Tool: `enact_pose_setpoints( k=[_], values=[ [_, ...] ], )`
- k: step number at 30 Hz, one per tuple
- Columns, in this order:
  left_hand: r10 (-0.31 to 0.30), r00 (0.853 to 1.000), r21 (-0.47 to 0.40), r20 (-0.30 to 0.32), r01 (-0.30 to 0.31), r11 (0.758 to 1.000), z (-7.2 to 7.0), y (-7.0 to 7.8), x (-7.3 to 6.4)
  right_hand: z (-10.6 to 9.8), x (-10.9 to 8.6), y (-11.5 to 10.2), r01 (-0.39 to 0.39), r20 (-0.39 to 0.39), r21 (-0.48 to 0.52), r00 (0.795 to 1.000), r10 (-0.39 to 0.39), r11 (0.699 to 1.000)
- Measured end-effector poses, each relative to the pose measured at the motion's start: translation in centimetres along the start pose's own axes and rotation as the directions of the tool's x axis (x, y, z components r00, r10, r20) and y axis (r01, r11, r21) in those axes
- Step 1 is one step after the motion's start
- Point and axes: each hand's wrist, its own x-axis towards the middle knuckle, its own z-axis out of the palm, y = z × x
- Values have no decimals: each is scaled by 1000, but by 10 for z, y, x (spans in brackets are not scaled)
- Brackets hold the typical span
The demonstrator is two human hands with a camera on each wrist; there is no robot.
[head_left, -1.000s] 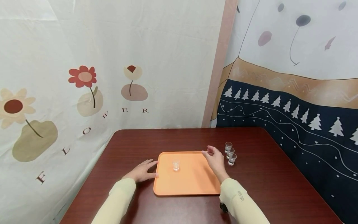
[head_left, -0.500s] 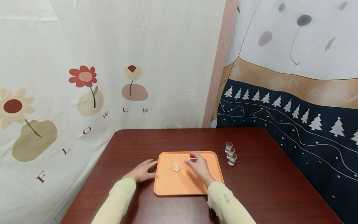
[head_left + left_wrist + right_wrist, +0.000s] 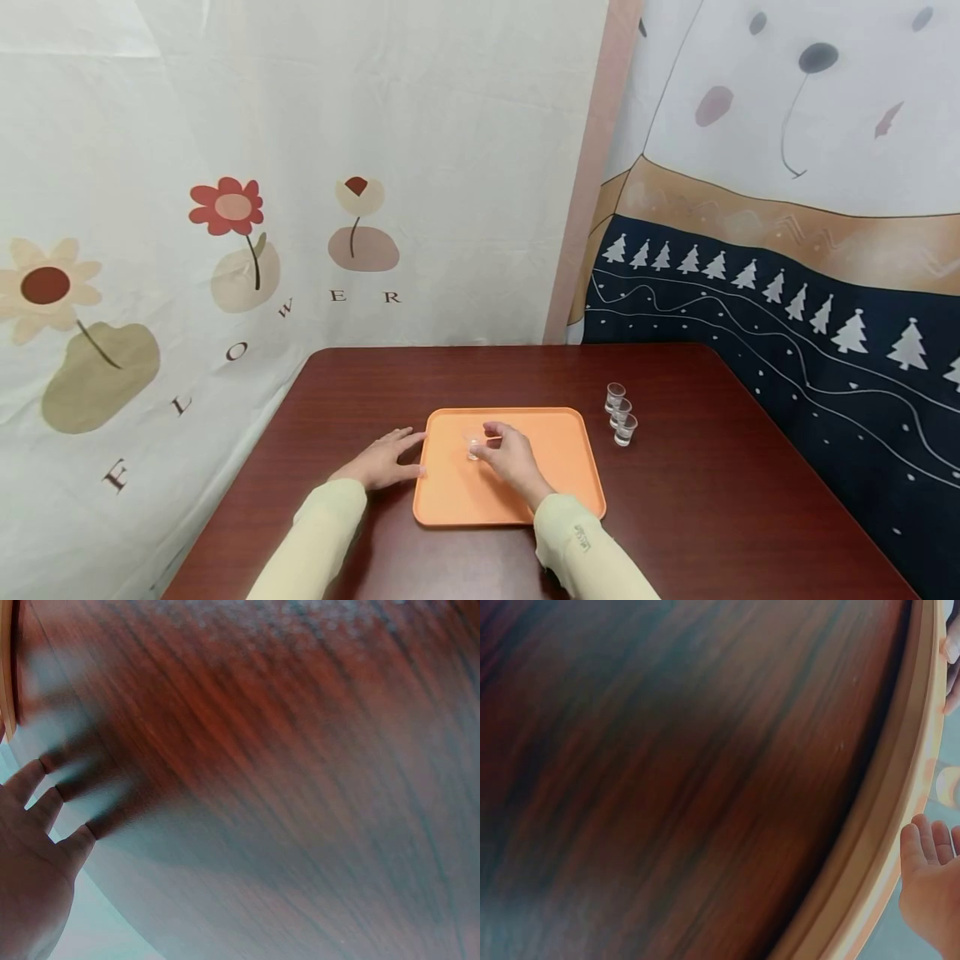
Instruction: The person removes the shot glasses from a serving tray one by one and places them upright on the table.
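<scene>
An orange tray (image 3: 558, 454) lies on the table, with a small clear shot glass (image 3: 472, 456) standing on its left half. Over the tray, my right hand (image 3: 513, 463) has its thumb and fingers spread at the glass's right side, partly covering it in the head view. A gap shows in the right wrist view between the fingertips (image 3: 919, 821) and the glass (image 3: 949, 786). My left hand (image 3: 378, 463) rests at the tray's left edge, thumb and fingers spread and touching the rim. The left wrist view shows its other fingers (image 3: 79, 844) extended on the table.
Three more shot glasses (image 3: 626, 431) stand in a close row on the dark red-brown table (image 3: 697, 492), right of the tray. A white flower-printed curtain (image 3: 465, 167) hangs behind, and a navy tree-printed one (image 3: 675, 308) hangs on the right.
My right hand has moved left from the tray's right edge, across the tray, to the single shot glass. The left hand, the tray and the glasses have stayed in place.
</scene>
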Motion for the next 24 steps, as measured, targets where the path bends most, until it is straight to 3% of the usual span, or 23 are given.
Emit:
enact_pose_setpoints(
  k=[14,24],
  values=[
    [18,1000,-2,-1,-18,1000,2,1,3,3,3,1,47,-40,-38,998,-49,998],
    [10,1000,-6,0,-10,1000,-1,-2,1,-20,4,-3,47,-95,-53,994,-52,997]
  ],
)
